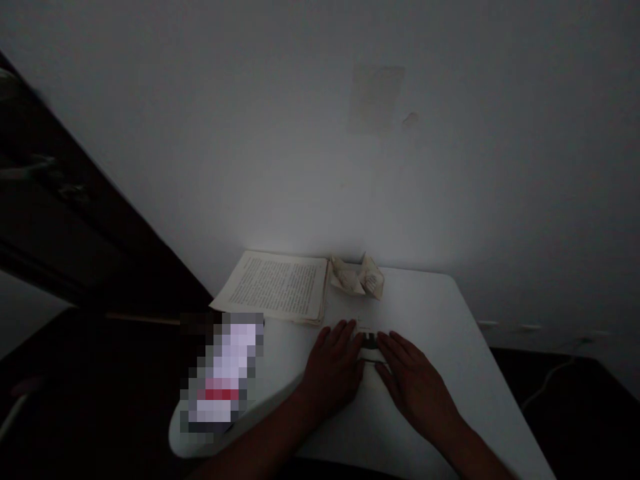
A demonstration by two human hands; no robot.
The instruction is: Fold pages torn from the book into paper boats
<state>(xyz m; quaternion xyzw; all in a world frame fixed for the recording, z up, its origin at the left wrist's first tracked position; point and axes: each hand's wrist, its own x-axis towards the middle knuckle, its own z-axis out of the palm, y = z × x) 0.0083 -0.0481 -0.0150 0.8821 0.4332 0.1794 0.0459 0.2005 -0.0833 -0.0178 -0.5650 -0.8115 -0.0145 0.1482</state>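
My left hand (pixel 335 363) and my right hand (pixel 413 373) are side by side low over the white table, holding a small piece of paper (pixel 370 355) between them. A dark printed patch shows on the paper in the gap between my fingertips. My fingers lie along the far side of it and my thumbs along the near side, so most of the paper is hidden. Just beyond my hands stands a folded paper shape (pixel 357 277) with raised points and print on it.
A stack of printed pages (pixel 277 287) lies at the back left of the table (pixel 480 400). A phone-like device (pixel 225 373), blurred out, rests near the left edge. Behind is a pale wall (pixel 280 133); a dark door (pixel 55 180) stands left, a cable (pixel 550 377) right.
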